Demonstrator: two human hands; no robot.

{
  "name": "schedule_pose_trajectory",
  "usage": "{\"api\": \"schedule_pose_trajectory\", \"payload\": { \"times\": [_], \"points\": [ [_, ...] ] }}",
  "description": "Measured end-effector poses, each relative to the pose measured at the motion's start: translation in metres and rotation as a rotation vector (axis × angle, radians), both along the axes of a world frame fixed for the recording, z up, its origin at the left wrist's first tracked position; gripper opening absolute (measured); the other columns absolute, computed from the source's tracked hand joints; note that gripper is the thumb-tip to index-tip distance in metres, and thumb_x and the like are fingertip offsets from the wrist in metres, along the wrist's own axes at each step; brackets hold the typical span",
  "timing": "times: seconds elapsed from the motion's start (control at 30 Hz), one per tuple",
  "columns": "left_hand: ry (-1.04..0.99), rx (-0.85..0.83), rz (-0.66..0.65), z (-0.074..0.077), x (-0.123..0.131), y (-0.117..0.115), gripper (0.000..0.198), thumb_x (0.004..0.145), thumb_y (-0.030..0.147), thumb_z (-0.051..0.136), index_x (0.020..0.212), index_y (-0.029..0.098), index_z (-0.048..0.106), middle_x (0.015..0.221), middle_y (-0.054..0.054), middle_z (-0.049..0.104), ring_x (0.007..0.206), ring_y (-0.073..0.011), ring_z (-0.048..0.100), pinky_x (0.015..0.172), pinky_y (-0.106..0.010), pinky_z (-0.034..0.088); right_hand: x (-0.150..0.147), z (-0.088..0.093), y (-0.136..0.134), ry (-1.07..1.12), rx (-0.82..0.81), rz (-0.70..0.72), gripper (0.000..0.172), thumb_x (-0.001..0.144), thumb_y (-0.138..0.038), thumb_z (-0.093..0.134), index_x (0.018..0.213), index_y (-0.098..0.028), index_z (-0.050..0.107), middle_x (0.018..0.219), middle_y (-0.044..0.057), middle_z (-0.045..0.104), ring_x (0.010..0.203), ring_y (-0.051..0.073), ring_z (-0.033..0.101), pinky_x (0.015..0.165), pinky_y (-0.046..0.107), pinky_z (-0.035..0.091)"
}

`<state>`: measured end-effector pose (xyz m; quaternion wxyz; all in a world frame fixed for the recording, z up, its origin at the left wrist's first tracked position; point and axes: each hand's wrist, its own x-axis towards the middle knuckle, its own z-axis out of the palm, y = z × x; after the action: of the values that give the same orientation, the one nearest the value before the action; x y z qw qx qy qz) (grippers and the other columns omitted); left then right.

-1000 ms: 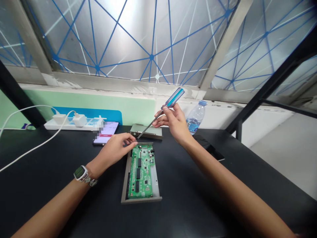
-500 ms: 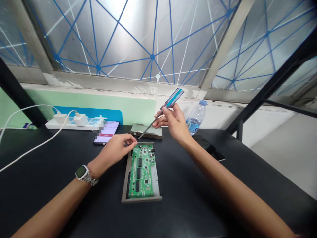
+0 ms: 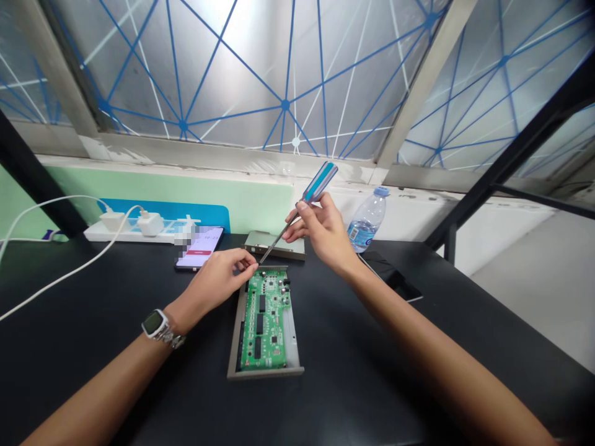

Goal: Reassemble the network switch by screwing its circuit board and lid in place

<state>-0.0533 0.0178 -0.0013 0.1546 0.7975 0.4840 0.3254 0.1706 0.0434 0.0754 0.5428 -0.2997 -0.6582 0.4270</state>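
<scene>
A green circuit board [image 3: 266,322] lies in an open grey case [image 3: 294,347] on the black table. My right hand [image 3: 320,232] grips a screwdriver [image 3: 297,207] with a blue and clear handle, its shaft slanting down to the board's far left corner. My left hand [image 3: 218,282] rests at that corner with its fingertips pinched together near the screwdriver's tip. What they pinch is too small to make out. A watch sits on my left wrist.
A grey case lid [image 3: 279,244] lies behind the board. A phone [image 3: 199,248] with a lit screen, a white power strip [image 3: 134,229] with chargers and cables, a water bottle [image 3: 367,220] and a dark flat object [image 3: 390,275] stand around. Windows rise behind the table.
My right hand and the screwdriver's handle have shifted slightly left and up. My left hand has stayed at the board's corner.
</scene>
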Motion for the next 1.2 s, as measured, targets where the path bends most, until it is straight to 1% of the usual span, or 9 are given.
{"api": "schedule_pose_trajectory", "payload": {
  "times": [0.1, 0.2, 0.3, 0.47, 0.67, 0.93, 1.2],
  "points": [
    [-0.012, 0.012, 0.0, 0.0024, 0.0006, -0.0009, 0.016, 0.09, 0.029, 0.058, 0.09, 0.019, 0.071, 0.086, -0.003, 0.073, 0.074, -0.0172, 0.064, 0.07, -0.031, 0.049, 0.0005, -0.0016, 0.0016, 0.016, -0.007, 0.009, 0.031, 0.091, -0.046, 0.059, 0.097, -0.026, 0.036, 0.084, -0.002, 0.062, 0.06, 0.013, 0.068, 0.058, 0.03, 0.058],
    [-0.013, 0.002, 0.006, 0.0027, 0.0, -0.0005, 0.017, 0.09, 0.03, 0.058, 0.091, 0.019, 0.071, 0.086, -0.003, 0.073, 0.075, -0.0172, 0.064, 0.07, -0.031, 0.049, 0.0016, -0.0014, 0.003, 0.03, 0.006, -0.017, 0.029, 0.092, -0.044, 0.058, 0.097, -0.026, 0.036, 0.083, -0.002, 0.062, 0.058, 0.013, 0.068, 0.056, 0.031, 0.058],
    [-0.009, -0.013, 0.01, 0.0015, -0.0015, 0.0007, 0.017, 0.091, 0.031, 0.059, 0.091, 0.02, 0.071, 0.087, -0.003, 0.074, 0.076, -0.0176, 0.065, 0.071, -0.031, 0.05, 0.0022, -0.0002, 0.0031, 0.026, 0.01, -0.037, 0.029, 0.092, -0.043, 0.058, 0.096, -0.026, 0.035, 0.082, -0.002, 0.062, 0.058, 0.014, 0.068, 0.056, 0.031, 0.058],
    [0.005, -0.034, 0.014, -0.0026, -0.0034, 0.0033, 0.017, 0.09, 0.033, 0.06, 0.091, 0.021, 0.072, 0.087, -0.003, 0.075, 0.078, -0.0185, 0.066, 0.071, -0.031, 0.05, 0.0012, -0.0009, 0.003, 0.035, 0.022, -0.018, 0.028, 0.093, -0.043, 0.058, 0.095, -0.025, 0.036, 0.083, -0.002, 0.062, 0.056, 0.013, 0.068, 0.055, 0.03, 0.057],
    [0.013, -0.051, 0.007, -0.005, -0.0028, 0.0045, 0.017, 0.089, 0.034, 0.062, 0.089, 0.021, 0.072, 0.087, -0.002, 0.075, 0.078, -0.0189, 0.067, 0.071, -0.031, 0.05, 0.0007, -0.0028, 0.0042, 0.027, 0.029, -0.009, 0.034, 0.091, -0.049, 0.059, 0.097, -0.026, 0.035, 0.083, -0.003, 0.062, 0.057, 0.012, 0.068, 0.055, 0.029, 0.057],
    [0.005, -0.053, 0.008, -0.0039, -0.002, 0.0025, 0.015, 0.088, 0.031, 0.061, 0.087, 0.022, 0.072, 0.085, -0.002, 0.075, 0.077, -0.0182, 0.066, 0.072, -0.031, 0.049, 0.001, 0.0016, 0.0018, -0.008, 0.042, -0.046, 0.034, 0.092, -0.051, 0.056, 0.099, -0.027, 0.033, 0.084, -0.002, 0.062, 0.058, 0.011, 0.066, 0.055, 0.027, 0.056],
    [0.028, -0.054, 0.016, -0.004, -0.0005, 0.0017, 0.014, 0.088, 0.031, 0.061, 0.087, 0.022, 0.073, 0.086, -0.003, 0.074, 0.078, -0.0196, 0.066, 0.073, -0.032, 0.049, -0.0005, -0.0012, 0.0005, 0.018, 0.047, -0.004, 0.031, 0.093, -0.045, 0.058, 0.097, -0.025, 0.035, 0.085, -0.001, 0.061, 0.056, 0.011, 0.066, 0.054, 0.029, 0.057]
  ]
}}
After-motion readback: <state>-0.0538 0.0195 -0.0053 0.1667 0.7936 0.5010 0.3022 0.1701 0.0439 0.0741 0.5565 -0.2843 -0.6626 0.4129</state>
